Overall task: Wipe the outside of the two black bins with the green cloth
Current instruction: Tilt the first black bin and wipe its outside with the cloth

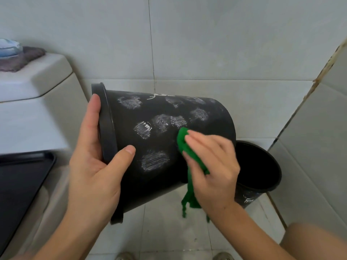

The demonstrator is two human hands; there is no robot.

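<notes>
Gripping the tilted black plastic bin (pixel 150 139) by its rim in our left hand (pixel 93 166), we pressed the bunched green cloth (pixel 185 147), clutched in our right hand (pixel 212 166), against its side. White smudges (pixel 142 129) remained left of the cloth; the second black bin (pixel 262 166), behind our right hand, looked unwiped.

toilet cistern (pixel 28 87) left | purple cloth (pixel 20 58) on its lid | black tray (pixel 22 175) below | tiled wall (pixel 206 34) behind

Two bare forearms, no sleeves, no watch or rings on left hand (pixel 93 166) or right hand (pixel 214 169). Short, unpainted nails. Bare knee at lower right. Pale shoes (pixel 224 257) at the bottom edge, possibly sneakers, too cropped to tell.
</notes>
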